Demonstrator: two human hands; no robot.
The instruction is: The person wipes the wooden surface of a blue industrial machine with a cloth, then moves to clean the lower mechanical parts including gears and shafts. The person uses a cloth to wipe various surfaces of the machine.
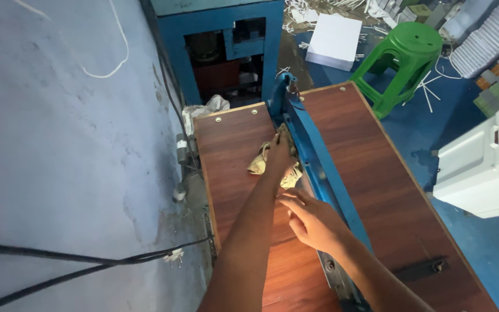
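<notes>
brown wood-grain table [376, 190] carries a blue metal cutter arm [319, 162] running from 12 toward 6 o'clock. the left hand [278, 155] presses a crumpled yellowish rag [261, 162] against the arm's left side, fingers closed over the cloth. the right hand [313, 222], at 5 o'clock of the rag, lies released, fingers spread flat on the table beside the arm. a green plastic stool [405, 63] stands at 1 o'clock.
</notes>
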